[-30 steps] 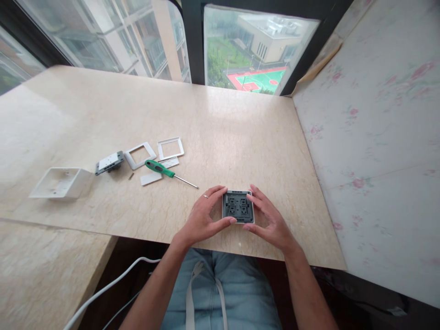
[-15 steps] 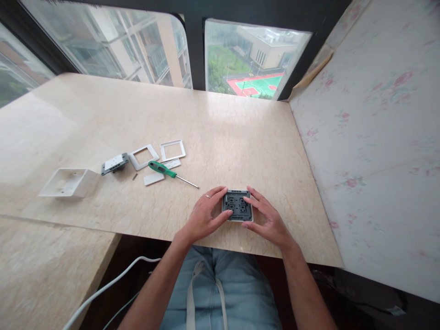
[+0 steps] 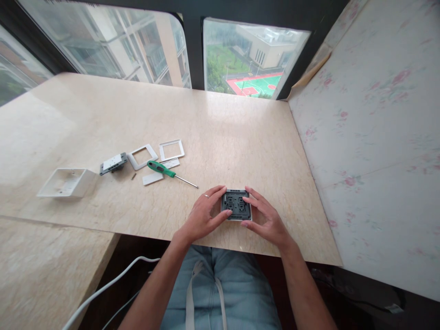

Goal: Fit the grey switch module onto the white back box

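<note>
Square, dark-faced switch unit (image 3: 235, 205) with a pale rim, near the front edge of the marble-patterned worktop (image 3: 240, 142), between the person's two hands. Left hand (image 3: 204, 211): fingers partly spread and curved round the left side, fingertips at the far left corner, thumb on the dark face by the near edge; it has hold of the unit. Right hand (image 3: 270, 222): fingers likewise part open, one at the far right corner, another on the dark face, thumb at the near edge; this too grips the unit.

Away to the left, a green-handled screwdriver (image 3: 172, 173) lies aslant, tip toward the left hand. Around its handle: two white strips, one (image 3: 153, 178) nearer, one (image 3: 172, 162) farther. Beyond, two white frames (image 3: 153, 161) (image 3: 172, 158), a screw (image 3: 133, 176), a grey module (image 3: 121, 159) with a white face and, farthest left, an open white box (image 3: 77, 185).
</note>
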{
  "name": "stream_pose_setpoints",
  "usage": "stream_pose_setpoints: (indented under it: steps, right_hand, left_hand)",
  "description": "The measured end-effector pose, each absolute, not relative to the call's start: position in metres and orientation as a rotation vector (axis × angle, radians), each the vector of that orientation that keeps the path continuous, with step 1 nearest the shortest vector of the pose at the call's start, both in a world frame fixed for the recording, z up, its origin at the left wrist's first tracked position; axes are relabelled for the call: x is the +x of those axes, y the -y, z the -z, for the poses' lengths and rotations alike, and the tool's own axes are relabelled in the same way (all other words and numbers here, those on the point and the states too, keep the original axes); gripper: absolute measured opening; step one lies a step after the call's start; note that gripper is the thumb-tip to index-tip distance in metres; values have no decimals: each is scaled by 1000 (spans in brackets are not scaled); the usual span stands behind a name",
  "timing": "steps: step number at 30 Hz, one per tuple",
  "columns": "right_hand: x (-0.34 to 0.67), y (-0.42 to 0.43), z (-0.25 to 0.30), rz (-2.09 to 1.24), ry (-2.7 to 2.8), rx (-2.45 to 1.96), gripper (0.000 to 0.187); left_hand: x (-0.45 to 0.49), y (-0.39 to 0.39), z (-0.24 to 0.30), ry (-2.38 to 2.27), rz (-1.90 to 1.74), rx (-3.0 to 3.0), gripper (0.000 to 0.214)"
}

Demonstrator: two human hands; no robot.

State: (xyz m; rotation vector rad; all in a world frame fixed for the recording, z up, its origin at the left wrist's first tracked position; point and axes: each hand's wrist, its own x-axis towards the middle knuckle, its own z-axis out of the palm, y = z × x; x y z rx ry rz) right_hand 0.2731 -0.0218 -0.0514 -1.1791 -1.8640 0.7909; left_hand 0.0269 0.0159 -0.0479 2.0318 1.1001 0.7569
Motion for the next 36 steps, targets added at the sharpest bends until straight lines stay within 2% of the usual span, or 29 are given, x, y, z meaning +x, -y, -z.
stream_pose_setpoints:
  steps: [6,20,28,36]
  right_hand:
    - [270,22,52,-764,1822,-1198,41]
    - [268,21,51,-893,1764,-1222,35]
    - [275,20,57,-986,1735,-1189,39]
    - [276,21,52,-946,1815,-1176,58]
  left_hand:
    - [27,-15,49,-1114,-766,2050,59]
    - [27,-16,51,-1103,-775,2035,59]
    - [26,-17,51,-1110,-759,2047,59]
    - [25,-17,51,-1096,-754,2067,57]
